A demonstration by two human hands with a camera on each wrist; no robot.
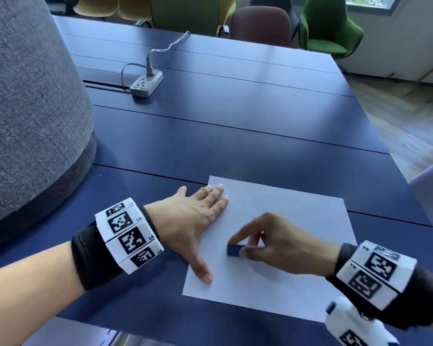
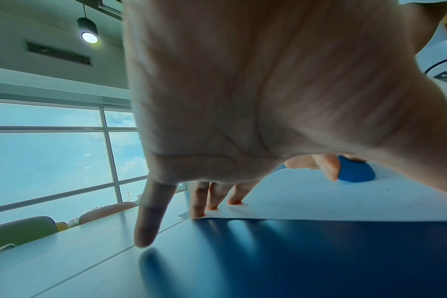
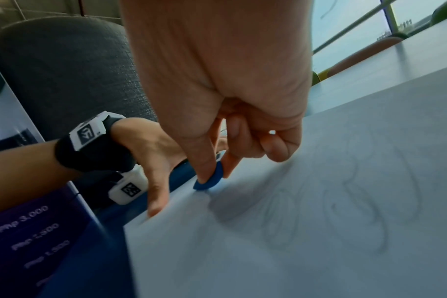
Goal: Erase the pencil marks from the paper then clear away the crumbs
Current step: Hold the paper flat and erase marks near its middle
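Note:
A white sheet of paper (image 1: 285,221) lies on the dark blue table (image 1: 210,126) near its front edge. Faint pencil loops (image 3: 345,201) show on it in the right wrist view. My left hand (image 1: 193,221) lies flat, fingers straight, pressing the paper's left edge; its fingertips (image 2: 199,213) touch the sheet's corner. My right hand (image 1: 268,243) pinches a small blue eraser (image 1: 233,250) between thumb and forefinger, its tip against the paper (image 3: 319,252). The eraser (image 3: 212,179) sits close to the left side of the sheet; the eraser (image 2: 355,171) also shows beyond the left palm.
A grey power strip (image 1: 146,83) with a cable lies far back on the table. A large grey fabric-covered column (image 1: 28,116) stands at the left. Chairs (image 1: 328,28) line the far side. The table's right edge runs diagonally past the paper.

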